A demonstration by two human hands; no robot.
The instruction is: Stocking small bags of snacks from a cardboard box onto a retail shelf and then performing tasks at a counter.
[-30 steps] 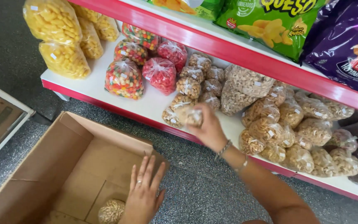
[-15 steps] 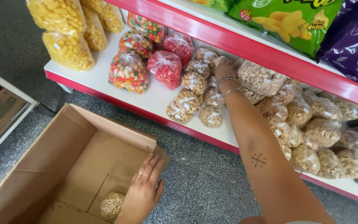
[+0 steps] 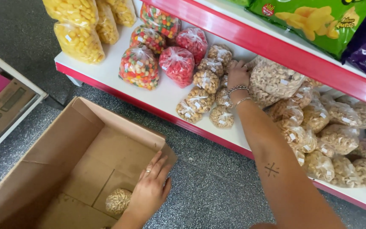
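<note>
1. Right hand (image 3: 237,73) is far back on the lower shelf (image 3: 106,70), among the small nut bags (image 3: 206,80). Fingers are curled down onto the back row; cannot tell if they grip a bag or only touch it.
2. Left hand (image 3: 151,186) rests flat on the rim of the open box (image 3: 68,144), fingers spread, holding nothing.
3. One nut bag (image 3: 118,200) lies on the box floor, just beside the left hand.
4. Handling, judged: bags look light, soft clear plastic, lumpy fill, tied shut at top. They should deform under a squeeze and may be slippery.
5. Best hold: pinch the knotted neck, or cup the whole body from above.
6. Risk: neighbours touch each other, so a pull may drag or topple them.
7. Nearby: candy bags (image 3: 140,68) and yellow puff bags (image 3: 79,40) to the left, bigger nut bags (image 3: 276,78) to the right.
</note>
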